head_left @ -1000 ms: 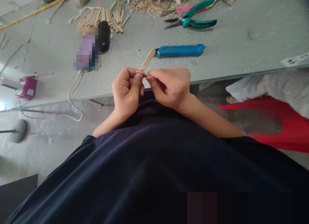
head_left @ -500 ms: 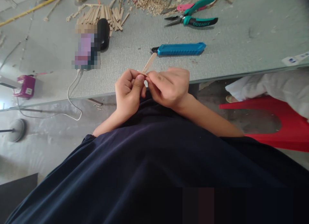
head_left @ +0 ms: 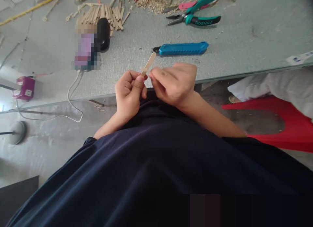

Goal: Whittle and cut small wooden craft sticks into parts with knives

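Observation:
My left hand [head_left: 128,92] is closed, pinching the lower end of a wooden craft stick [head_left: 150,61] between thumb and fingers. The stick's rounded free end points up and to the right, close to the tip of a blue utility knife [head_left: 183,49] lying on the table. My right hand [head_left: 174,83] is closed just right of the stick, thumb and forefinger pressed together. A small pale bit shows across the stick by those fingertips, too blurred to name. What the right hand grips cannot be made out. Both hands are at the table's front edge.
Green-and-black pliers [head_left: 193,18] lie beyond the knife. A pile of craft sticks [head_left: 105,15], wood shavings [head_left: 151,4], a black rounded object [head_left: 104,34] and a blurred-out phone-like device [head_left: 84,51] on a white cable [head_left: 68,92] are farther left. A red stool [head_left: 293,119] stands at right.
My right hand has moved slightly right, away from the left hand, opening a small gap. More of the craft stick's lower part shows above my left thumb.

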The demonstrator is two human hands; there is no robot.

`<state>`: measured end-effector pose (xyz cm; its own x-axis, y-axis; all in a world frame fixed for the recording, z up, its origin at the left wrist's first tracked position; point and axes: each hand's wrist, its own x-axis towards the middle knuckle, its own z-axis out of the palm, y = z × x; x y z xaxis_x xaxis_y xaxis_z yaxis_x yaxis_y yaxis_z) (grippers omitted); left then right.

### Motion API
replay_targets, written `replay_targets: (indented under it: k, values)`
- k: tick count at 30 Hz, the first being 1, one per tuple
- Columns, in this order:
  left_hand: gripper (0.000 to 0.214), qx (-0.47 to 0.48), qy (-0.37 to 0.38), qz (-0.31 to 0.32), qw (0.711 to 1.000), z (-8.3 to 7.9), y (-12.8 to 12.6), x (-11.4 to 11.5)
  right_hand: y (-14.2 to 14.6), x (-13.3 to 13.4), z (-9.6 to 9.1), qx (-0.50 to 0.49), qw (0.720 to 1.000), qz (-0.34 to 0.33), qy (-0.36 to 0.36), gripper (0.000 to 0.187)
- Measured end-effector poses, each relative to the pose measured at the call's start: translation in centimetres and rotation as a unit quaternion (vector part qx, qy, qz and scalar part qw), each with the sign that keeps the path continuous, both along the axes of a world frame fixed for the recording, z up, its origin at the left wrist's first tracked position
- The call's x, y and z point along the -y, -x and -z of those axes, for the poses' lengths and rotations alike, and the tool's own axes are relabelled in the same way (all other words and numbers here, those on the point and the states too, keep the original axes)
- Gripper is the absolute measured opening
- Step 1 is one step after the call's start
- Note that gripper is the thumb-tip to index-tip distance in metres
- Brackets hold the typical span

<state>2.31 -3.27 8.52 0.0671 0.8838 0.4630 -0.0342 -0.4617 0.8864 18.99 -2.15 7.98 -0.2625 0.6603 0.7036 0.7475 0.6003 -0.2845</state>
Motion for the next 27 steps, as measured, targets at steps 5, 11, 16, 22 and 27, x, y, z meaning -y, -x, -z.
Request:
replay_targets:
  k: [5,11,16,22,27]
  values:
    - [0.042,-0.002,-0.006,-0.013,1.000,-0.2,0.2,-0.2,-1.3,-0.7,-0.1,-0.110,0.992,0.032,0.052,0.044]
    - [0.041,-0.013,-0.065,-0.092,0.994,1.1,-0.1,-2.1,-0.7,-0.7,0.1,-0.273,0.954,-0.058,0.114,0.044]
    - [0.030,-0.076,-0.075,-0.118,0.987,1.8,-0.2,-2.7,0.3,-1.0,-0.4,-0.268,0.938,-0.103,0.196,0.046]
    - [0.033,-0.102,-0.065,-0.127,0.984,1.9,-0.2,-2.6,0.5,-1.1,-0.4,-0.265,0.941,-0.085,0.193,0.047]
    - [0.031,-0.143,-0.077,-0.151,0.975,2.3,-0.2,-2.6,0.6,-1.2,-0.3,-0.237,0.950,-0.062,0.194,0.050]
